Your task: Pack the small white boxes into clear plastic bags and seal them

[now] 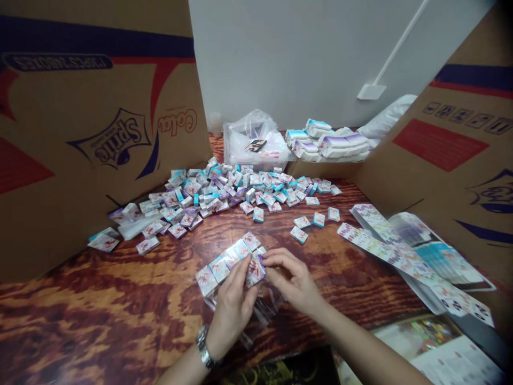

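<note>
Between my two hands is a small purple and white printed box [255,271]. My left hand [233,299], with a metal watch on its wrist, pinches the box from the left. The fingers of my right hand [292,278] close on its right edge. Just beyond, a row of similar small boxes [219,267] lies on the table in clear plastic. A loose clear plastic bag [262,307] spreads under my hands, partly hidden by them.
A large heap of small boxes [224,187] covers the table's back. Tall cardboard cartons [100,117] [452,160] stand left and right. Printed sticker strips [404,256] lie at the right. Behind are a clear bag [256,139] and a low carton of wrapped packs [340,144].
</note>
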Demonstrator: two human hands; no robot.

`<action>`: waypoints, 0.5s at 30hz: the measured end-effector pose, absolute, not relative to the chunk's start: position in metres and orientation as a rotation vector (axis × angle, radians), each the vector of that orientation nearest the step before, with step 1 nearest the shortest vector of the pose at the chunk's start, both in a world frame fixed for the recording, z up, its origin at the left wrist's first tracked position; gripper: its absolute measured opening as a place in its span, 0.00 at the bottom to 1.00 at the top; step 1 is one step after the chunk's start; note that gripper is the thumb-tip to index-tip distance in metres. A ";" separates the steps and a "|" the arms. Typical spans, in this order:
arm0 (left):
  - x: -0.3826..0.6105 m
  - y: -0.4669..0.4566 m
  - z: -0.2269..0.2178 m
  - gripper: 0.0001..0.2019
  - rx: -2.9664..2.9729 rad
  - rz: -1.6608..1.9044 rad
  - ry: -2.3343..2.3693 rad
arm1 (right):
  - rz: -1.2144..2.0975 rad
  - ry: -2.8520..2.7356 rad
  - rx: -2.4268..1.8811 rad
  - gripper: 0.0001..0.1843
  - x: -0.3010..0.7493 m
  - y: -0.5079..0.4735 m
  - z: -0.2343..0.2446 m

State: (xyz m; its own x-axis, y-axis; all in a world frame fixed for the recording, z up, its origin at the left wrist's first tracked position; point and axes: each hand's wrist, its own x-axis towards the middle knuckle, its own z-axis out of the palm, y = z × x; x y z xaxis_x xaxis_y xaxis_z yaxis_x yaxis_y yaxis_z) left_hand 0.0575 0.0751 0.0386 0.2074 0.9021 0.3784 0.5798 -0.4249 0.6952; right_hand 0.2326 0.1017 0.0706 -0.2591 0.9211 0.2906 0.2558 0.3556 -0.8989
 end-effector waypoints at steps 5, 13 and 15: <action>0.058 0.074 0.037 0.29 2.211 1.096 1.402 | 0.846 -1.726 -1.077 0.11 0.224 0.086 0.057; 0.089 0.073 0.036 0.31 2.159 1.041 1.325 | 0.715 -1.539 -1.305 0.11 0.223 0.079 0.048; 0.094 0.078 0.035 0.30 2.167 1.044 1.331 | 0.776 -1.453 -1.350 0.12 0.227 0.081 0.046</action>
State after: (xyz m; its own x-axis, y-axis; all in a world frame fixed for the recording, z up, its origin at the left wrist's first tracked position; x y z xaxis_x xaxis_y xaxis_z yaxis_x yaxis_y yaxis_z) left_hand 0.0936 0.0776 0.0354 0.2715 0.8795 0.3909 0.5893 -0.4730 0.6550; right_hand 0.2270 0.0807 0.0461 0.0844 0.9707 0.2250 0.3528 0.1820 -0.9178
